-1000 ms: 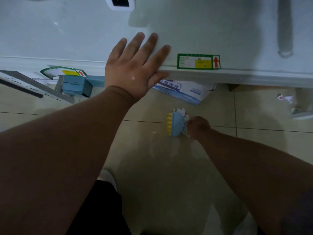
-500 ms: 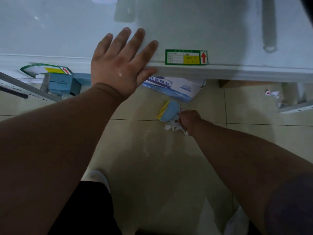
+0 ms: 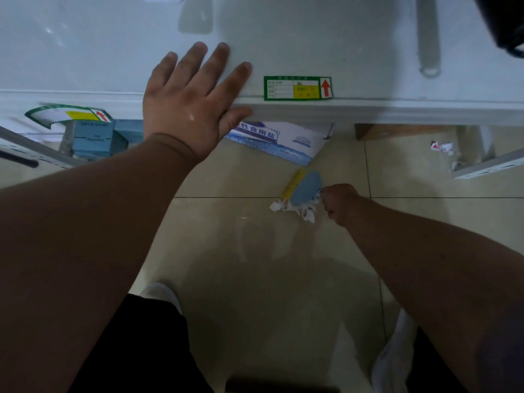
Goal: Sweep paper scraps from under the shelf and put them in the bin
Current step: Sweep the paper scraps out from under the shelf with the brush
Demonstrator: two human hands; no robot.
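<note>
Hiding its handle, right hand [image 3: 338,204] fists brush [image 3: 304,187]

Left hand [image 3: 190,109] lies flat, fingers spread, arm outstretched; right hand [image 3: 340,204] is fisted low, grip closed.

Dim, bluish light; soft glare on the floor tiles [image 3: 255,236], wide-angle bending and blur at edges.

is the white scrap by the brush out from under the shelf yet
Out. The crumpled scrap lies on open floor tile beside the brush, clear of the shelf edge.
</note>
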